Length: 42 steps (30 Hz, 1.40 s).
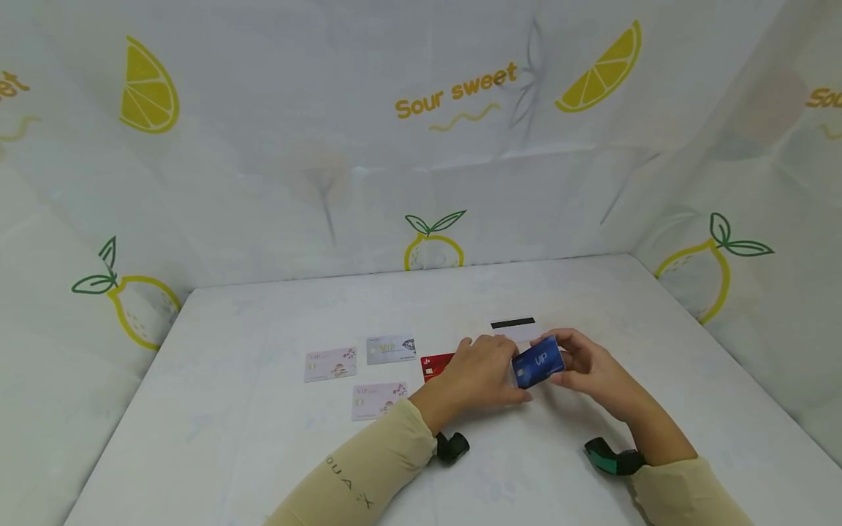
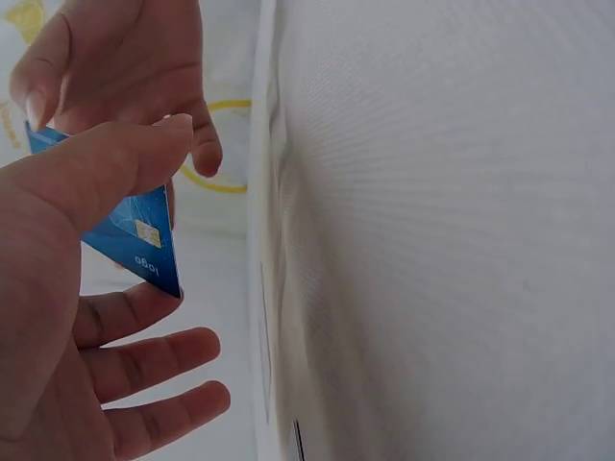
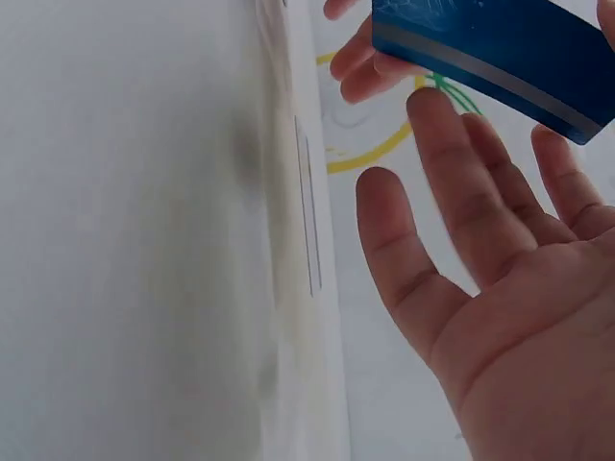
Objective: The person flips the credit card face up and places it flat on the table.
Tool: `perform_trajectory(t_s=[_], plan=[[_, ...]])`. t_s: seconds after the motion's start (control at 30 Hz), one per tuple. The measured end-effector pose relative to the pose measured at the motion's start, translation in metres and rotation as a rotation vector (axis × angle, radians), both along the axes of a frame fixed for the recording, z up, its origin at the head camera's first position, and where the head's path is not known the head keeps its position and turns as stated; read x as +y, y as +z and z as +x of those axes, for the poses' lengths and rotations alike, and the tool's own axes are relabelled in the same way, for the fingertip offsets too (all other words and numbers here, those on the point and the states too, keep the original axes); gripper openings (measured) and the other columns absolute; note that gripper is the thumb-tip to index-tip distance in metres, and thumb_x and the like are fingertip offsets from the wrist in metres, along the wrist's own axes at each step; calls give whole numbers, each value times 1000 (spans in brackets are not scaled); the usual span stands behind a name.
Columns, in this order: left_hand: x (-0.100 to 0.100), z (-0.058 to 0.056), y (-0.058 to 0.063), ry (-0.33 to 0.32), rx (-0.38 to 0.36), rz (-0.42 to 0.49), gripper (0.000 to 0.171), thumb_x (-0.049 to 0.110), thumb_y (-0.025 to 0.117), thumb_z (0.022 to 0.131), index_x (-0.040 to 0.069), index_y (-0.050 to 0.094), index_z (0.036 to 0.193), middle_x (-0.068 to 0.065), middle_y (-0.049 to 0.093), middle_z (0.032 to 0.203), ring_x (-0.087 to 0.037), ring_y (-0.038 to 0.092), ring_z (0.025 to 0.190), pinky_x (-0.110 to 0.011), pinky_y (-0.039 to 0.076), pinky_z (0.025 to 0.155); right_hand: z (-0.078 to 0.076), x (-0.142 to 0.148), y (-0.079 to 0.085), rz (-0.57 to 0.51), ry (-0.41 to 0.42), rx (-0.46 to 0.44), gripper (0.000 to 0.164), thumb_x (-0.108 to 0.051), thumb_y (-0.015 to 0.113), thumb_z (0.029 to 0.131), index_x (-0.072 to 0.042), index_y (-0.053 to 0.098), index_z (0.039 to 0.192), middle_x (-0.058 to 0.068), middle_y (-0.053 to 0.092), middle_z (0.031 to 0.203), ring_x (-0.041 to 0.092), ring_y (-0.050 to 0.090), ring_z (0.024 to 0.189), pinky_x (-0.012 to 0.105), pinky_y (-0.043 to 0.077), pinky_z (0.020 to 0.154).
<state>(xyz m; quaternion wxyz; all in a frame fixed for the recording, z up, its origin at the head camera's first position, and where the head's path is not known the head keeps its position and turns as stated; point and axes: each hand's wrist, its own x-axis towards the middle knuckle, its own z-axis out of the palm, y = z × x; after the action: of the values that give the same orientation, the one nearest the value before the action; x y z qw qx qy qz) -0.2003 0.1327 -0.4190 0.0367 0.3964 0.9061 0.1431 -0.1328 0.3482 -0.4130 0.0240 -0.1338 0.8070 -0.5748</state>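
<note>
A blue VIP card (image 1: pixel 539 361) is held tilted above the table between both hands. My left hand (image 1: pixel 476 372) pinches it by one end; in the left wrist view the thumb (image 2: pixel 125 158) crosses its face and the index fingertip is at a lower corner. My right hand (image 1: pixel 592 369) pinches the other end between thumb and fingers. From the right wrist, the card's back (image 3: pixel 500 58) shows a grey stripe, and the other fingers (image 3: pixel 461 182) are spread below it. A red card (image 1: pixel 434 365) on the table is partly hidden behind my left hand.
Left of the hands lie two pink VIP cards (image 1: pixel 330 364) and a silver VIP card (image 1: pixel 391 349). Behind the hands is a white card with a black stripe (image 1: pixel 513 324). A lemon-print cloth (image 1: pixel 296 183) hangs round the white table (image 1: pixel 230 424).
</note>
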Motion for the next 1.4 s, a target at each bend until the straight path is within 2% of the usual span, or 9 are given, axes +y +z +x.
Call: perform_trajectory(t_s=[0.1, 0.17, 0.27, 0.37, 0.43, 0.5, 0.9, 1.13, 1.4], plan=[[-1, 0, 0, 15, 0, -2, 63, 66, 71, 76, 22, 58, 120, 10, 60, 120, -12, 52, 114, -47, 42, 102, 0, 2, 0, 58, -54, -21, 55, -2, 64, 89, 2, 40, 139, 2, 55, 133, -1, 58, 110, 25, 54, 83], [-1, 1, 0, 25, 6, -12, 65, 66, 71, 77, 22, 58, 122, 9, 59, 124, -14, 51, 118, -49, 40, 104, -1, 4, 0, 119, -79, -27, 57, -5, 65, 88, 1, 42, 139, 10, 54, 135, 4, 58, 113, 26, 54, 85], [-2, 0, -1, 32, 28, -46, 70, 68, 69, 77, 21, 57, 128, 8, 56, 132, -16, 48, 124, -50, 39, 103, -1, 7, 0, 234, -107, -33, 58, -12, 70, 87, -2, 46, 139, 17, 53, 137, 21, 55, 121, 40, 53, 94], [-3, 0, -2, 29, 54, -93, 74, 69, 68, 78, 21, 56, 132, 7, 53, 138, -18, 46, 128, -49, 38, 102, -1, 10, 0, 361, -132, -51, 60, -21, 75, 85, -7, 50, 138, 18, 52, 141, 39, 45, 131, 60, 40, 103], [-4, -1, -2, 22, 65, -119, 74, 69, 67, 78, 21, 56, 134, 7, 52, 140, -18, 46, 128, -48, 39, 102, -2, 12, -1, 417, -137, -69, 63, -25, 78, 83, -10, 52, 137, 19, 48, 145, 47, 36, 136, 69, 32, 103], [-4, -1, -2, 15, 64, -135, 74, 68, 67, 79, 20, 56, 134, 6, 51, 140, -18, 45, 129, -47, 39, 100, -2, 14, -2, 457, -138, -87, 64, -29, 80, 81, -12, 53, 137, 20, 45, 147, 50, 31, 139, 73, 28, 103], [-4, -2, -6, 23, 25, -191, 69, 69, 68, 78, 22, 60, 129, 5, 54, 133, -19, 45, 128, -48, 38, 103, -5, 18, -12, 548, -115, -112, 66, -38, 81, 79, -15, 56, 136, 25, 39, 150, 53, 26, 139, 78, 22, 101], [-3, -2, -8, 31, 2, -205, 72, 67, 69, 78, 22, 58, 133, 5, 52, 139, -20, 44, 132, -52, 36, 107, -7, 15, -15, 622, -97, -76, 66, -42, 80, 79, -12, 59, 134, 24, 42, 145, 52, 31, 136, 75, 28, 100], [-3, -3, -8, 36, -7, -212, 74, 67, 68, 79, 21, 56, 135, 5, 50, 142, -20, 43, 134, -54, 35, 110, -6, 12, -17, 655, -101, -52, 64, -40, 82, 77, -11, 61, 131, 23, 43, 142, 50, 33, 133, 74, 31, 99]])
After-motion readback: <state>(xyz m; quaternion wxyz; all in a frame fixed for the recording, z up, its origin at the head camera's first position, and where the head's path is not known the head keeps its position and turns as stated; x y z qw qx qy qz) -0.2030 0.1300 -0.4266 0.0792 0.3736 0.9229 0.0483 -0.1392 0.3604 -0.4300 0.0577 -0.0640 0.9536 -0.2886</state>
